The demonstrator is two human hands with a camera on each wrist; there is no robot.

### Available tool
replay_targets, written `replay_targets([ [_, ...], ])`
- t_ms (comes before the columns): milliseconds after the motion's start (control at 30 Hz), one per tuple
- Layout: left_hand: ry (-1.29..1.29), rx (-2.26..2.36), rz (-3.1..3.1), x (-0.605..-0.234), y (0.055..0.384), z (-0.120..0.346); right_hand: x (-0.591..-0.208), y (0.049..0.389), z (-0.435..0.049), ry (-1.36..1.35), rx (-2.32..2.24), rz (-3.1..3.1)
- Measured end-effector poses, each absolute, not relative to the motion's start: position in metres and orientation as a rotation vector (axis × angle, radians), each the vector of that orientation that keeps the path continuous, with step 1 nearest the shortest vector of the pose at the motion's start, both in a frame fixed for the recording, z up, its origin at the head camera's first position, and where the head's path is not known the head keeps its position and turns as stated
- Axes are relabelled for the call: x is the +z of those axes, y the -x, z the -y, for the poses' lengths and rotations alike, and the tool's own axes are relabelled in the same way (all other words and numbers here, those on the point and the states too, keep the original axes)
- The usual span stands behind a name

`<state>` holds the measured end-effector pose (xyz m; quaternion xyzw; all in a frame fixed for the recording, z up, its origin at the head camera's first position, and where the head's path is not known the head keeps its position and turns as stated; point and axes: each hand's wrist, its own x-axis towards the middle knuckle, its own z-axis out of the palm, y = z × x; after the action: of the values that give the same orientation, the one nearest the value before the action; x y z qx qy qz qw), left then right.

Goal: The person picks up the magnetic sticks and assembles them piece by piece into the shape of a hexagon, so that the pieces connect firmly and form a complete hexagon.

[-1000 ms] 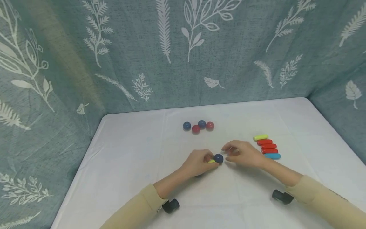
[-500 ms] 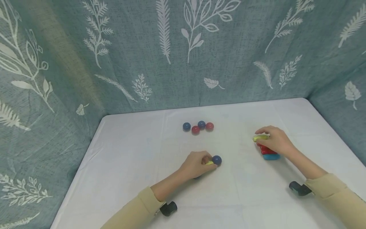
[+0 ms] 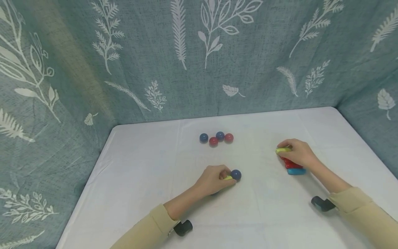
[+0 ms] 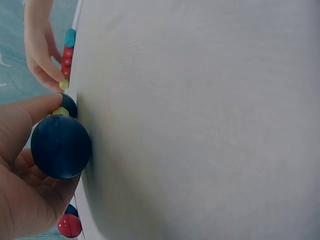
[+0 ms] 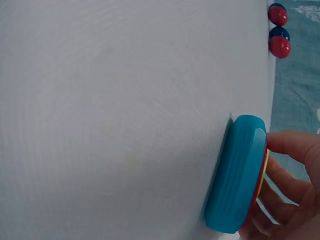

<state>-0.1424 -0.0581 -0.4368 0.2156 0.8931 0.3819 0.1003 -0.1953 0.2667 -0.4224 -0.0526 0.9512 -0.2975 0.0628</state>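
My left hand [image 3: 212, 180] grips a short yellow stick [image 3: 228, 177] that has a blue ball [image 3: 236, 175] on its far end. In the left wrist view another blue ball [image 4: 60, 146] is large and near the camera, at the stick's other end. Over to the right, my right hand [image 3: 297, 152] pinches a yellow stick [image 3: 283, 150] between thumb and fingers. That stick lies at the far end of a row, by red sticks [image 3: 292, 164] and a blue stick [image 3: 296, 171]. The hand partly covers the red ones. The blue stick [image 5: 236, 175] looms close in the right wrist view.
Two blue balls [image 3: 204, 138] and two red balls [image 3: 213, 141] sit grouped toward the back of the white-covered table [image 3: 149, 155]. A patterned green-blue curtain [image 3: 186, 86] hangs behind the table and along its sides.
My right hand has moved right, from beside the blue ball to the stick row, and now pinches the yellow stick there. My left hand keeps its grip, almost in place.
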Motion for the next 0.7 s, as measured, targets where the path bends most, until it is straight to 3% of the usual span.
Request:
replay_targets([
  [700, -0.636, 1.104, -2.657, -0.439, 0.142, 0.059, -0.427, 0.187, -0.228, 0.529, -0.993, -2.883],
])
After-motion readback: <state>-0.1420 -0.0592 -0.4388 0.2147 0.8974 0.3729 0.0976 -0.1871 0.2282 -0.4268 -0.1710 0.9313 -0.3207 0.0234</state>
